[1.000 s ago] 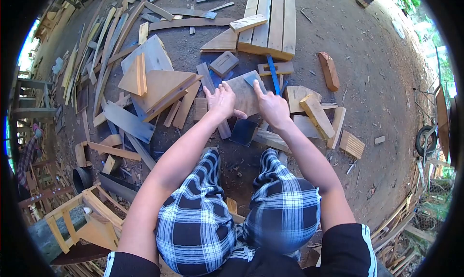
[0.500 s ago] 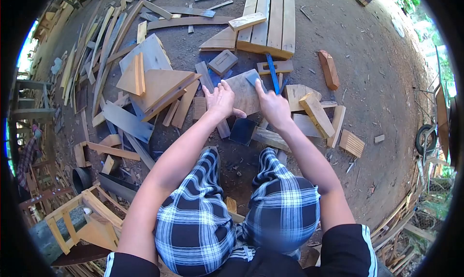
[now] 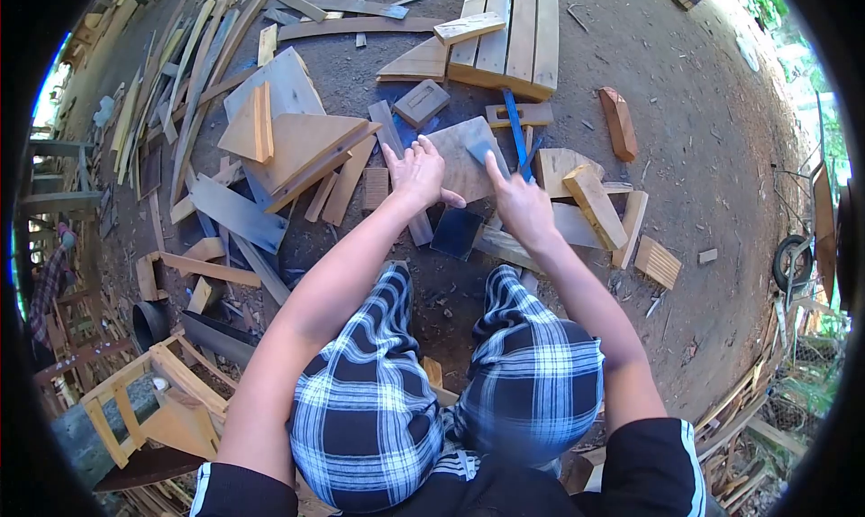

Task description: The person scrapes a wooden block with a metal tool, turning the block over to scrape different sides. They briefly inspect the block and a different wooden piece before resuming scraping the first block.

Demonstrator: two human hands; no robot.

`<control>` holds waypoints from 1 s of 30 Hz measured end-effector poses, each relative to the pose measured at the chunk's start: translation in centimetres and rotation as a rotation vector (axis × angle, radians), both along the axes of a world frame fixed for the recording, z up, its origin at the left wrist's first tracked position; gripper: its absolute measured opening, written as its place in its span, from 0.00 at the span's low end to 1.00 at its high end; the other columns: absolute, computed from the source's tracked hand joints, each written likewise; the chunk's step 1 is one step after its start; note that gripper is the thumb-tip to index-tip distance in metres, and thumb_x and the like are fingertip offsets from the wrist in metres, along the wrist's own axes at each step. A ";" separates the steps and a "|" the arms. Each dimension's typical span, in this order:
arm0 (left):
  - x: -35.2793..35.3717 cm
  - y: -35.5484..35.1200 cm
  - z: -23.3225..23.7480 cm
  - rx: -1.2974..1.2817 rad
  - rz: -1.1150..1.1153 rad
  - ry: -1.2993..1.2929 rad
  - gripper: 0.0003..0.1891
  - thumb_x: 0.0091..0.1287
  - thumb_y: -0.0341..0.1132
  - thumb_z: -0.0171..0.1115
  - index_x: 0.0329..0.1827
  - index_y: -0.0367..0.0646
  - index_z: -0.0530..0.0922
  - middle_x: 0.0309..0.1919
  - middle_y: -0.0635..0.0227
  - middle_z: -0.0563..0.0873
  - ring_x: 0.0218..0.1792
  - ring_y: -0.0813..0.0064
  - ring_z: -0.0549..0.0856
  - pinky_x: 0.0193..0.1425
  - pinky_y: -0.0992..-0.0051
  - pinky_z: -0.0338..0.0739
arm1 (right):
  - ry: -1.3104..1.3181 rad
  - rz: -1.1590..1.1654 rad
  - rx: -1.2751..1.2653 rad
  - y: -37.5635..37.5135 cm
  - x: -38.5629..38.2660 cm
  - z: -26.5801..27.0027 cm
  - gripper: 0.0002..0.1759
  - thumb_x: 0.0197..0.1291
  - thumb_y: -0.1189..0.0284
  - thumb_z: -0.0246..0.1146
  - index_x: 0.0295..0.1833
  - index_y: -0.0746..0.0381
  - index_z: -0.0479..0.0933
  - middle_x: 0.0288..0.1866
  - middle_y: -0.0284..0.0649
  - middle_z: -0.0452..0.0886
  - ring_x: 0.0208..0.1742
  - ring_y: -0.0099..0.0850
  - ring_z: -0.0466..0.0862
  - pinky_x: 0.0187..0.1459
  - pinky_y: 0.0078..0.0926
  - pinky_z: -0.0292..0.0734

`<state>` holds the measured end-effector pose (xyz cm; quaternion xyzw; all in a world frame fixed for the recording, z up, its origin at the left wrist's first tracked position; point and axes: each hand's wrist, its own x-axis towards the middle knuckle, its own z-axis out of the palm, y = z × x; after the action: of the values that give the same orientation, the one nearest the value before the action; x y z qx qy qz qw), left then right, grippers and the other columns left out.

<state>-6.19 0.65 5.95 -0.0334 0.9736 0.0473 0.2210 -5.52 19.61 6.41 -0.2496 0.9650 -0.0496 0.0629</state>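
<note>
A flat, greyish wooden board (image 3: pixel 458 161) lies tilted among the offcuts in front of my knees. My left hand (image 3: pixel 418 176) rests against its left edge, fingers spread and thumb out along the near side. Over the right part of the board is my right hand (image 3: pixel 524 209), slightly blurred. Its index finger presses on a thin grey-blue flat piece (image 3: pixel 476 140); the other fingers curl under, partly hidden. Close to the hands lie a dark square plate (image 3: pixel 457 234), a blue straight-edged tool (image 3: pixel 514 125) and a wooden block with a slot (image 3: pixel 421 103).
A slatted wooden piece (image 3: pixel 518 39) stands ahead. Stacked boards (image 3: pixel 311 156) and long strips (image 3: pixel 203 75) lie to the left. Several blocks (image 3: pixel 595 206) sit to the right. A small wooden frame (image 3: pixel 135 409) is at lower left, a tyre (image 3: pixel 793 260) far right.
The whole view has shifted slightly. My right hand stays on the grey-blue piece over the board, and my left hand keeps its place at the board's edge.
</note>
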 end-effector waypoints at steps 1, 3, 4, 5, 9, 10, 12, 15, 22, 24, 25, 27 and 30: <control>0.0 0.0 -0.1 0.010 0.008 -0.006 0.76 0.27 0.72 0.75 0.71 0.19 0.52 0.66 0.44 0.72 0.66 0.59 0.74 0.75 0.39 0.47 | -0.027 0.024 0.053 1.3 2.2 1.3 0.35 0.58 0.76 0.55 0.74 0.55 0.60 0.30 0.49 0.83 0.28 0.44 0.86 0.29 0.40 0.83; 0.0 0.0 -0.1 0.008 0.009 -0.004 0.76 0.27 0.72 0.76 0.71 0.19 0.53 0.65 0.44 0.73 0.67 0.59 0.74 0.75 0.40 0.47 | -0.062 0.056 0.110 2.1 3.3 2.2 0.34 0.59 0.76 0.55 0.73 0.55 0.62 0.30 0.48 0.83 0.28 0.42 0.87 0.28 0.37 0.83; 0.0 0.0 -0.2 0.012 0.011 -0.012 0.76 0.27 0.72 0.76 0.71 0.19 0.53 0.65 0.44 0.73 0.67 0.59 0.74 0.75 0.40 0.47 | -0.086 0.052 0.124 2.3 3.5 2.4 0.34 0.59 0.76 0.55 0.73 0.55 0.62 0.30 0.48 0.83 0.28 0.42 0.87 0.28 0.37 0.83; 0.0 0.0 -0.2 0.010 0.009 -0.018 0.76 0.27 0.72 0.76 0.71 0.19 0.53 0.65 0.44 0.73 0.67 0.59 0.74 0.75 0.40 0.47 | -0.106 0.042 0.135 2.4 3.7 2.4 0.34 0.59 0.76 0.56 0.74 0.55 0.61 0.30 0.48 0.83 0.28 0.42 0.87 0.28 0.37 0.83; -0.3 0.1 0.4 -0.012 0.005 -0.027 0.76 0.27 0.72 0.76 0.71 0.19 0.53 0.66 0.44 0.72 0.67 0.59 0.74 0.75 0.40 0.47 | -0.001 0.055 0.042 -1.0 -1.9 0.0 0.34 0.59 0.76 0.55 0.74 0.55 0.60 0.30 0.49 0.83 0.29 0.43 0.87 0.29 0.38 0.83; -0.1 0.1 0.4 -0.019 0.003 -0.025 0.76 0.27 0.72 0.76 0.71 0.19 0.53 0.66 0.44 0.72 0.67 0.59 0.74 0.75 0.40 0.47 | -0.002 0.034 0.025 -2.0 -3.0 -0.4 0.34 0.60 0.75 0.54 0.74 0.55 0.60 0.30 0.49 0.83 0.29 0.44 0.87 0.30 0.39 0.83; 0.0 0.0 0.3 0.000 0.008 -0.012 0.76 0.27 0.72 0.76 0.71 0.19 0.53 0.66 0.44 0.72 0.67 0.58 0.73 0.75 0.40 0.46 | -0.003 0.003 0.004 -2.2 -3.0 -0.8 0.34 0.60 0.75 0.54 0.74 0.55 0.60 0.30 0.49 0.83 0.30 0.44 0.87 0.31 0.40 0.83; -0.1 0.1 0.4 -0.004 0.010 -0.020 0.76 0.27 0.71 0.76 0.71 0.19 0.53 0.66 0.44 0.72 0.68 0.58 0.73 0.76 0.41 0.47 | 0.015 0.060 0.036 0.2 0.8 0.2 0.33 0.61 0.74 0.54 0.74 0.55 0.60 0.31 0.49 0.83 0.28 0.44 0.87 0.28 0.39 0.83; -0.1 0.1 -0.3 0.021 0.007 0.028 0.76 0.27 0.71 0.77 0.71 0.19 0.53 0.66 0.43 0.72 0.67 0.57 0.74 0.76 0.43 0.48 | 0.007 0.088 0.009 -1.1 -0.3 0.2 0.36 0.58 0.77 0.55 0.75 0.54 0.59 0.29 0.48 0.82 0.27 0.45 0.86 0.28 0.42 0.82; -0.3 0.0 0.1 0.000 0.001 -0.026 0.76 0.27 0.71 0.77 0.71 0.19 0.53 0.66 0.43 0.72 0.67 0.57 0.74 0.76 0.43 0.49 | 0.017 0.075 -0.013 -3.4 -2.9 -1.3 0.36 0.58 0.77 0.55 0.74 0.55 0.60 0.29 0.48 0.83 0.27 0.45 0.86 0.28 0.42 0.82; -0.2 -0.1 0.2 -0.010 -0.001 -0.024 0.76 0.27 0.71 0.77 0.71 0.19 0.53 0.66 0.43 0.72 0.67 0.57 0.74 0.76 0.43 0.49 | 0.019 0.064 -0.026 -4.2 -3.4 -1.2 0.35 0.58 0.77 0.55 0.74 0.55 0.61 0.29 0.47 0.83 0.27 0.45 0.86 0.28 0.41 0.82; -0.1 -0.1 0.1 0.020 0.008 -0.012 0.76 0.27 0.71 0.77 0.71 0.19 0.52 0.66 0.43 0.72 0.67 0.57 0.74 0.75 0.42 0.49 | 0.039 0.075 -0.031 -3.4 -2.1 -1.0 0.36 0.58 0.77 0.55 0.74 0.54 0.60 0.29 0.47 0.83 0.27 0.44 0.86 0.28 0.41 0.82; 0.0 -0.2 0.0 0.054 0.026 0.002 0.76 0.27 0.70 0.77 0.71 0.19 0.52 0.66 0.43 0.72 0.67 0.57 0.74 0.75 0.42 0.50 | 0.021 0.121 0.017 -0.6 1.5 0.6 0.36 0.59 0.77 0.54 0.75 0.53 0.59 0.29 0.47 0.82 0.27 0.43 0.86 0.28 0.40 0.82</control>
<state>-6.19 0.50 5.96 -0.0399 0.9717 0.0763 0.2201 -3.99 19.02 7.05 -0.3075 0.9491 -0.0350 0.0579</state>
